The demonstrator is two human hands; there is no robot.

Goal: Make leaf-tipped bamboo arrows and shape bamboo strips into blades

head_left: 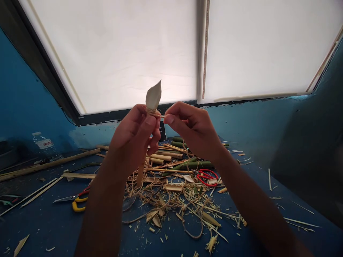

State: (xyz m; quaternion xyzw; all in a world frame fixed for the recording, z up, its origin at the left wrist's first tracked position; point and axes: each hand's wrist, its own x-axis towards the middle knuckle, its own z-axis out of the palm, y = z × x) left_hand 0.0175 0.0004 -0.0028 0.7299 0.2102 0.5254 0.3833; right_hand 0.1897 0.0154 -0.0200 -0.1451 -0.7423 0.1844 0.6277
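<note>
"Brown string [152,112] goes round the bottom of a pale pointed piece [153,95], high in the middle of the frame. Who has it?"

"The left hand [133,135]. Its fingers curl round the stick [140,175] under that piece, and its thumb presses by the string. The right hand [193,125] is mostly folded, with thumb and finger pinching a bit of string that sticks out sideways."

"What could go wrong?"

"If the right pinch slips, the string could go slack and the loops could come undone. If the left thumb goes soft, the pale piece could twist or tip. It looks thin, so a hard tug could crack it."

"And the messy string [169,205], lower middle?"

"It could catch on the wood bits [174,187] around it. I can't tell if it joins the string up top."

"Any bottles or pots?"

"One clear bottle [45,146] with a white label, at the left. I can't tell if there's water in it. A dark tub [8,157] sits at the left edge, too dim to see inside."
</note>
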